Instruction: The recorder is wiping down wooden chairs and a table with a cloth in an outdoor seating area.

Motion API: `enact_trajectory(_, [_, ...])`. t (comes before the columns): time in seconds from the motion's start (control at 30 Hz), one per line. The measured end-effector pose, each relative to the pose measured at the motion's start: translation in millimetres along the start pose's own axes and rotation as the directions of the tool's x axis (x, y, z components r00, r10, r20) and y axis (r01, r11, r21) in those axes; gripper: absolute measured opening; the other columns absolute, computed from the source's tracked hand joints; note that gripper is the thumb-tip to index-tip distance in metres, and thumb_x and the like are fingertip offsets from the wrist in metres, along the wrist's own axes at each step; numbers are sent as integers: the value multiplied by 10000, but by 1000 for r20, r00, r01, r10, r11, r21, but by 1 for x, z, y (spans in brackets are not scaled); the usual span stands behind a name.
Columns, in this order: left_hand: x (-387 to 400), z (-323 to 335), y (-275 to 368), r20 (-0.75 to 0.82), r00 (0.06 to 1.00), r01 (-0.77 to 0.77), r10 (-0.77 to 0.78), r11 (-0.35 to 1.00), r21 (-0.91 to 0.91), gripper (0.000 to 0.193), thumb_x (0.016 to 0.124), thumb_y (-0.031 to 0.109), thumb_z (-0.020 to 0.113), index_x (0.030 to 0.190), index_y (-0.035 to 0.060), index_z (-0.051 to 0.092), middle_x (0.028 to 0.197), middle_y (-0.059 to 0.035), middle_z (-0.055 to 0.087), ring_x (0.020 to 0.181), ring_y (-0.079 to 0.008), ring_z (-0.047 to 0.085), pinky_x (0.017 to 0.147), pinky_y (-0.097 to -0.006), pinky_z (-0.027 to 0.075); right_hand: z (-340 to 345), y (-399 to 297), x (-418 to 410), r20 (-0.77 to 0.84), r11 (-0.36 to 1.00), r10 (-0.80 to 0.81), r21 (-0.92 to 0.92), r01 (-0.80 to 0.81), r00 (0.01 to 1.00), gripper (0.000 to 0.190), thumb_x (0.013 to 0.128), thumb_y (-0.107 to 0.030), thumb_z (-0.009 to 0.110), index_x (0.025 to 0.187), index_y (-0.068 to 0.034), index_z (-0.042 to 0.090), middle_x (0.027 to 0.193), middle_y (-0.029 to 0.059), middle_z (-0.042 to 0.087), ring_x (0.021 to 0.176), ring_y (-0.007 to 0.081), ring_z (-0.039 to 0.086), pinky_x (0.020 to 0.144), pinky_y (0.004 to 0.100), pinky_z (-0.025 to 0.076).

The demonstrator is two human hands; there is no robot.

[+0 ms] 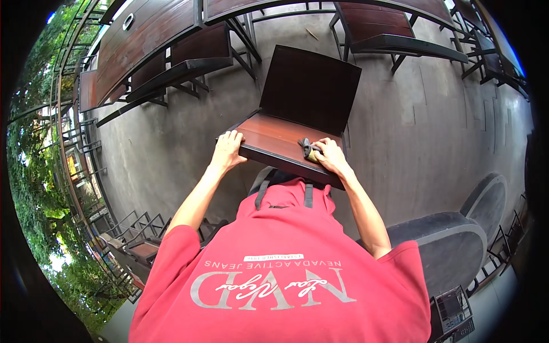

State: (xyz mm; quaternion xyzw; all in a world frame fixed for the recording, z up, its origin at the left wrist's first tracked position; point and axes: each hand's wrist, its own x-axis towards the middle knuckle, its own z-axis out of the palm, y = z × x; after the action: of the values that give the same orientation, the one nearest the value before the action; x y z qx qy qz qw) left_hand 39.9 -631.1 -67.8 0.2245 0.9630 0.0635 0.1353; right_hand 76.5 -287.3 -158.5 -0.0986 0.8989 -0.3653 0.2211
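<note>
In front of my body is a chair with a reddish-brown wooden seat [274, 135] in a dark frame. Its flat black backrest [311, 88] rises on the far side. My left hand [228, 150] grips the left front corner of the seat, thumb along the edge. With my right hand [332, 156] I hold a crumpled grey and yellowish cloth [309, 151] against the right part of the seat, close to its front edge. The fingers cover part of the cloth. The chair's legs are mostly hidden under the seat.
Dark wooden tables [148, 40] and chairs [379, 25] with black frames line the far side. The grey floor [429, 141] surrounds the chair. A curved grey structure [446, 248] stands at lower right. Along the left runs a railing [64, 141] with trees beyond.
</note>
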Motion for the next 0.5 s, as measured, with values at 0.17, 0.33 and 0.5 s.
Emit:
enact_trajectory(0.17, [14,-17,-23,187,982,41,20,948,-317,501,639,422,787,925,45,621,921,-105,594,910,-274,576,800,-377,467,-16,3,-14,209,951,71,282,-130,975,443,893,-349,529,1211,-41,553,1123,178,617,1067,332,577,943,379,431])
enact_trajectory(0.33, [37,3,-41,212,958,278,-193,803,-528,456,878,435,595,767,-7,619,668,-112,642,669,-217,652,648,-332,492,-38,-27,-32,227,925,263,216,-311,938,546,887,-466,545,1240,-49,539,1150,179,620,1080,307,592,917,361,451])
enact_trajectory(0.5, [46,25,-48,216,921,385,-324,672,-633,486,910,450,531,768,-8,609,683,-134,634,677,-254,646,640,-355,476,-26,-49,-43,-29,962,260,-73,-262,965,477,864,-488,557,1096,-72,570,917,194,663,873,383,636,731,450,499])
